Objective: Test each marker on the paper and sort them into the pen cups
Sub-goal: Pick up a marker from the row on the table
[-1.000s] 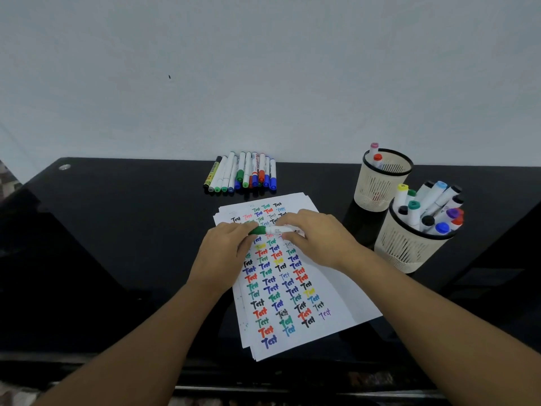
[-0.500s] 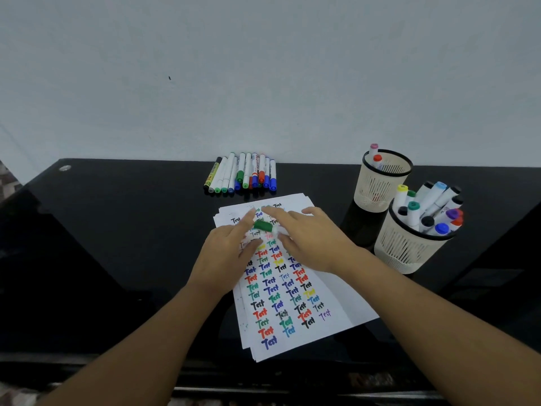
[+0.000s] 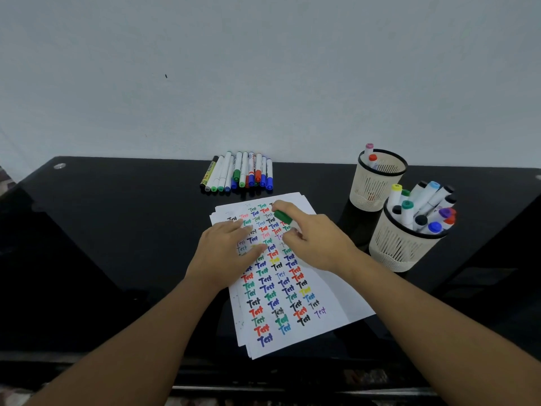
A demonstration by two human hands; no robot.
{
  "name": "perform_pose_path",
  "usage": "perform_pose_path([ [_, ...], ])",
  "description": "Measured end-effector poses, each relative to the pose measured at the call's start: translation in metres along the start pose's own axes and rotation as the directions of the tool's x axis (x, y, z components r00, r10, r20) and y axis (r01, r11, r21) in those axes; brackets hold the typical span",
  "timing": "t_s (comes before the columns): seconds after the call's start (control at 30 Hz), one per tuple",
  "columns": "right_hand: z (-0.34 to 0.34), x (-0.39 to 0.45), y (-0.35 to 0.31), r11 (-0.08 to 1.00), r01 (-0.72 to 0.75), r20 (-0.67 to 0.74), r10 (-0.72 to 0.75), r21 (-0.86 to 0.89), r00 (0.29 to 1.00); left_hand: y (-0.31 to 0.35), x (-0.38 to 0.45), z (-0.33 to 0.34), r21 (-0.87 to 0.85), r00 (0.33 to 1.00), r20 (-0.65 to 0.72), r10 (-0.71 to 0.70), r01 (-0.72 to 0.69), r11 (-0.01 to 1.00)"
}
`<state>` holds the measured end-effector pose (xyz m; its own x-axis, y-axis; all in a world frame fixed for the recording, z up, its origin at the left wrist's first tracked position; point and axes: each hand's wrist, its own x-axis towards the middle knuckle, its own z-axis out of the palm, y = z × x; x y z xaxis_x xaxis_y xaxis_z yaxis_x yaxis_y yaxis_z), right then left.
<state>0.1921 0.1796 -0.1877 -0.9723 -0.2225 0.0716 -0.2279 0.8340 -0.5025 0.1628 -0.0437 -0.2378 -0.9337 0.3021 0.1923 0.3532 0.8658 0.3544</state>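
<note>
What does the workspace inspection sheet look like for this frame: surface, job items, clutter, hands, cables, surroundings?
Surface: glossy black desk.
Job's things: stack of white paper sheets covered in coloured "Test" marks; row of loose markers at the desk's back edge; far cream mesh pen cup with two markers; near cream mesh pen cup, well filled.
Clutter: nothing seen.
Hands: left hand rests flat on the paper; right hand grips a capped green marker.
Cables: nothing seen.
Surroundings: plain pale wall.

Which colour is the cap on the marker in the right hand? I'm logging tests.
Green cap, clearest in the head view.
</note>
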Motion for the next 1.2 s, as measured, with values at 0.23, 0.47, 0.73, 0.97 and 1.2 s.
perform_pose_path([
  [0.23, -0.008, 0.000, -0.008, 0.981, -0.017, -0.024, 0.022, 0.195, 0.999, 0.001, 0.001, -0.001, 0.027, 0.999, 0.040, -0.008, 0.007, 1.000],
  [0.47, -0.028, 0.001, -0.020, 0.906, -0.003, -0.147, 0.072, 0.423, 0.986, 0.003, 0.003, -0.003, 0.077, 0.982, 0.185, -0.044, 0.030, 0.997],
  [0.73, -0.068, 0.009, -0.038, 0.979, -0.055, -0.404, 0.131, 0.194, 0.905, 0.003, 0.004, -0.005, 0.086, 0.975, 0.215, -0.052, 0.034, 0.996],
  [0.97, -0.123, 0.008, -0.028, 0.995, -0.095, -0.528, 0.059, -0.041, 0.847, 0.002, 0.004, -0.004, 0.100, 0.978, 0.203, -0.042, 0.022, 0.995],
  [1.2, -0.178, 0.008, 0.023, 0.949, -0.316, -0.576, 0.261, 0.006, 0.774, -0.001, 0.005, -0.002, 0.088, 0.979, 0.200, -0.043, 0.025, 0.996],
])
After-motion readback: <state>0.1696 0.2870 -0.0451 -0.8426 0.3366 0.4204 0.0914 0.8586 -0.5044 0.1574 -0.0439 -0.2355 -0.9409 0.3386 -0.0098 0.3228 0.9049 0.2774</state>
